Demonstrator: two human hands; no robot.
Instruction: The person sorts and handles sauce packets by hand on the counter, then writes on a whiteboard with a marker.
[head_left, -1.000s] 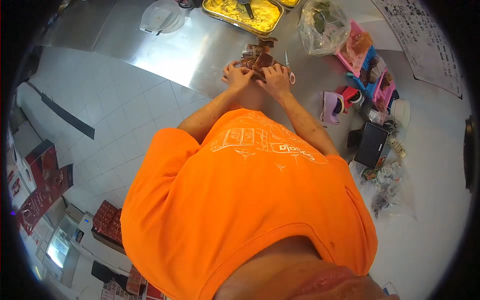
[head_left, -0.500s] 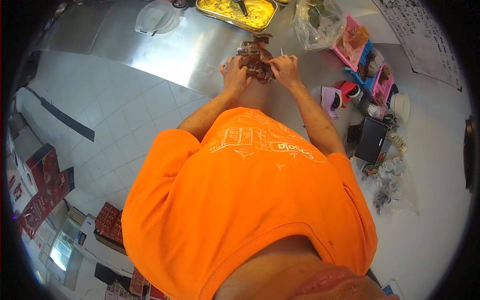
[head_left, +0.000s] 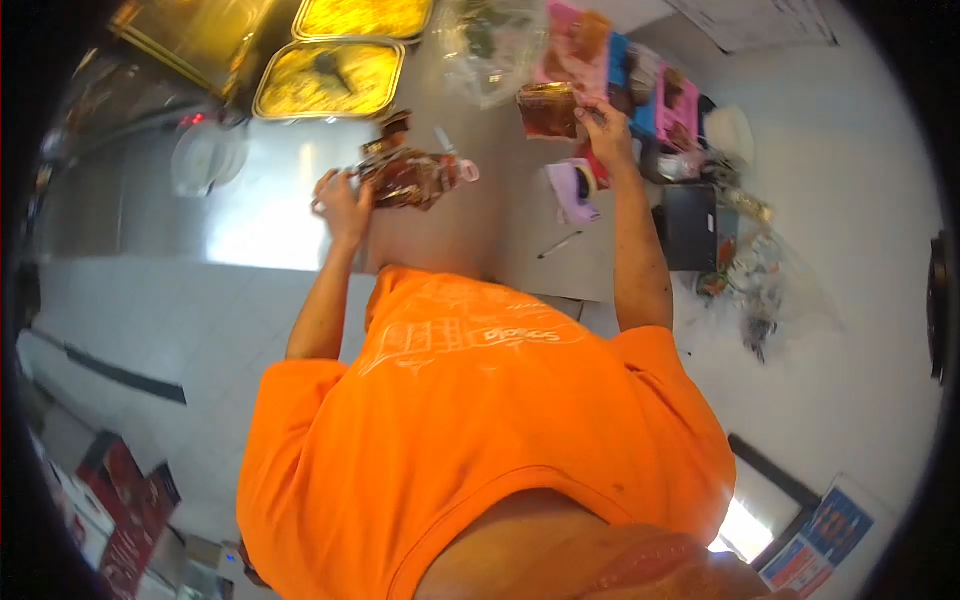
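Several glossy brown sachets (head_left: 415,182) lie in a pile on the steel counter. At the pile's left edge is my left hand (head_left: 343,208), its fingers curled on the sachets; motion blur softens the contact. My right hand (head_left: 612,135) is out to the right, pinching the corner of a single flat brown sachet (head_left: 548,112) between thumb and fingers. This sachet hangs in front of a pink basket (head_left: 572,45). Against the pile's right side lies a small tool with a pink ring handle (head_left: 468,171), perhaps scissors, partly hidden.
Two metal trays of yellow food (head_left: 330,80) stand at the back, a dark utensil in one. A clear plastic bag (head_left: 485,50), a blue basket (head_left: 618,75), a lilac object (head_left: 572,190), a pen (head_left: 560,244) and a black tablet-like device (head_left: 690,228) are nearby.
My right hand has left the pile and moved right, carrying one brown sachet. My left hand stays by the pile. The camera view has swung to the right.
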